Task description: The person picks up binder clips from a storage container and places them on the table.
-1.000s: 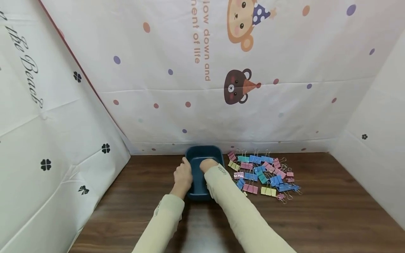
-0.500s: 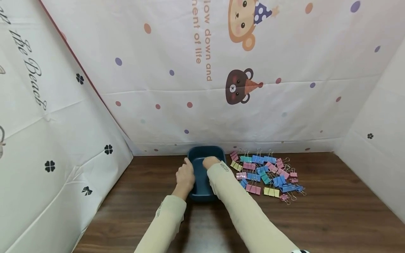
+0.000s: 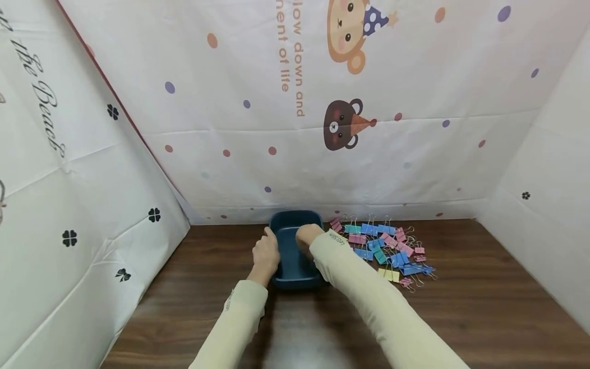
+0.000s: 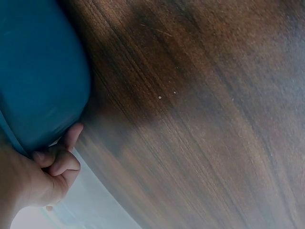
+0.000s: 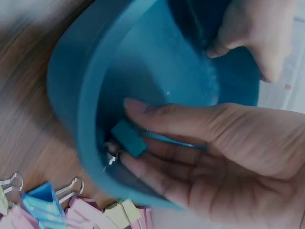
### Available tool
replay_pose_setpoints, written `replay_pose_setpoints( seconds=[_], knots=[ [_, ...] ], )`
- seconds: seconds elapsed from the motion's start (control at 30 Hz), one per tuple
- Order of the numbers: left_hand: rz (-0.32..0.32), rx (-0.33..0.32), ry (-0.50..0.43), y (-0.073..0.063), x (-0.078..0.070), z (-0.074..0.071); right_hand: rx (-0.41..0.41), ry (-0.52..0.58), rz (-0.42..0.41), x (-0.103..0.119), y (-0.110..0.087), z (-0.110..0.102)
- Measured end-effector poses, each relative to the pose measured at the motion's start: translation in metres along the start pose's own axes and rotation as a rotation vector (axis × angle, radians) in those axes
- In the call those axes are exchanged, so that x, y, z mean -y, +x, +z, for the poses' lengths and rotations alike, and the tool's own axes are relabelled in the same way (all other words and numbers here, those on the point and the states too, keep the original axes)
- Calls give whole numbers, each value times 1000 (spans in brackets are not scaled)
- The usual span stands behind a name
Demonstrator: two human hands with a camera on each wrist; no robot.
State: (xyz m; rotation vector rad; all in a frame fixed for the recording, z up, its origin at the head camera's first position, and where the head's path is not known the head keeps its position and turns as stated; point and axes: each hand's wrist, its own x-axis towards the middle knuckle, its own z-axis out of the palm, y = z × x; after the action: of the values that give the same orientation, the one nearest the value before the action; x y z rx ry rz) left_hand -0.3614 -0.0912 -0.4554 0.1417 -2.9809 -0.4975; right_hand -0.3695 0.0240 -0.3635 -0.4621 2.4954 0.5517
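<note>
A dark blue plastic bin (image 3: 295,282) stands on the table by the back wall. My left hand (image 3: 266,253) grips its left side, and in the right wrist view that thumb hooks over the rim. Inside the bin, close to its right wall, is my right hand (image 3: 310,237). A small teal binder clip (image 5: 128,138) sits between its thumb and curled fingers in the right wrist view. A thin blue strip (image 5: 174,140) also shows there, too little of it to name. The head view hides what these fingers hold.
Several coloured binder clips (image 3: 388,275) lie spread to the right of the bin, in pink, blue, teal and yellow. The dark wooden table (image 3: 470,287) meets a printed white cloth wall (image 3: 221,179) behind, with more cloth at both sides.
My right hand has shifted slightly right inside the bin, and its sleeve has swung right over some of the nearer clips. The left hand keeps its place on the bin.
</note>
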Motion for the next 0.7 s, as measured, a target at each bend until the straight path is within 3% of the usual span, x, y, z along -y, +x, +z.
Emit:
replay_pose_setpoints(
  seconds=[0.1,0.23,0.4,0.57,0.7],
  knots=[
    [0,5,3,-1,2,-2,57,3,2,-4,-2,-6],
    [-4,26,0,-1,4,-2,-10,40,-105,-15,-11,-3],
    [0,18,10,-1,7,-2,-70,247,-216,-31,-28,0],
    [12,21,19,1,6,-1,-212,301,-274,-54,-51,10],
    [21,26,14,1,2,-1,-343,326,-337,-77,-66,34]
  ],
)
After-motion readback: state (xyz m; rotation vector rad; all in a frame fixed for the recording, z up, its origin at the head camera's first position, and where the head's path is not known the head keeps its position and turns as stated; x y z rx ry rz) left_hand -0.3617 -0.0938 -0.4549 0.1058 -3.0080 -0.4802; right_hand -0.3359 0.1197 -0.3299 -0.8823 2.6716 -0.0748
